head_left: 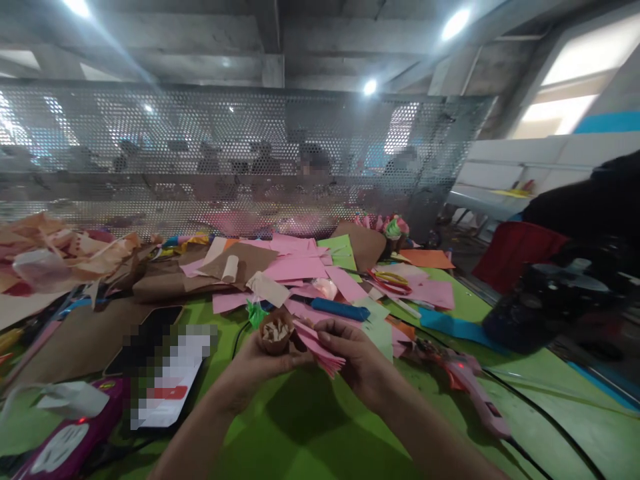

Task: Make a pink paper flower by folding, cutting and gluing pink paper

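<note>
My left hand (260,367) is closed round a small brown paper cup (276,333) with crumpled pale paper inside its mouth. Between the thumb and fingers of my right hand (355,357) is a strip of pink paper (323,350), its lower edge cut into a fringe. The strip's left end comes up close beside the cup; whether the two touch I cannot tell. Both hands are over the green tabletop (300,440). Just behind the cup lies a green fringed paper piece (257,313).
A pink glue gun (475,393) with a lit red light lies at the right, its cord trailing. Beyond my hands are pink sheets (295,267), a blue tube-like object (340,309) and scissors (393,281). Two phones (175,387) and a purple power strip (75,427) sit left.
</note>
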Motion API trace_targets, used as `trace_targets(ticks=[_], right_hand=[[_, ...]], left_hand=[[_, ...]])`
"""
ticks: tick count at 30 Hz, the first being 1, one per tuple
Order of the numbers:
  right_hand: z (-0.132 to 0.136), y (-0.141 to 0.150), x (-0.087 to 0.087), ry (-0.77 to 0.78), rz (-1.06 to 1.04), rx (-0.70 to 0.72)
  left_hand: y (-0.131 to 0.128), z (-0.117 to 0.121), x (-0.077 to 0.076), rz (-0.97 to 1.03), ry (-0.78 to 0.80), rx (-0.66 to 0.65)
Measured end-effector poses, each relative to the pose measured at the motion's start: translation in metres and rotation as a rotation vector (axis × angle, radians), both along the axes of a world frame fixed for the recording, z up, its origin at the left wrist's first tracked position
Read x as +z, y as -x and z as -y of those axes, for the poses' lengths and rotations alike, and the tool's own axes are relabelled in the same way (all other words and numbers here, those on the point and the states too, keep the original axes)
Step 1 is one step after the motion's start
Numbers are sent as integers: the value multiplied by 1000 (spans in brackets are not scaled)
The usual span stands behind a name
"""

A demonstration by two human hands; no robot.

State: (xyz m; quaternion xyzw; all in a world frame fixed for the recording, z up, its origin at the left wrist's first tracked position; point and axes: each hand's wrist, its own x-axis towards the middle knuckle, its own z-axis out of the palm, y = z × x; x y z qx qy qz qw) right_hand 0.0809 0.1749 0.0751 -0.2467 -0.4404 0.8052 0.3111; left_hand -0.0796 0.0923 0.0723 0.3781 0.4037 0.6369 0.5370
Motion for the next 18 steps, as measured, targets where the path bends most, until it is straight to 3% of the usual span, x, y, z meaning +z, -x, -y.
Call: trace_targets(ticks=[7, 11, 14, 18], right_hand=[[8, 8, -14, 110, -29, 50], [8, 8, -13, 56, 39, 57], [6, 3, -2, -159, 149, -76], [5, -4, 10, -636, 273, -385]], left_hand=[[-11, -2, -1, 19, -27, 155], [-11, -5, -4, 2, -11, 269], [-7, -9, -7, -5, 31, 346], [-1, -12, -8, -18, 39, 422]])
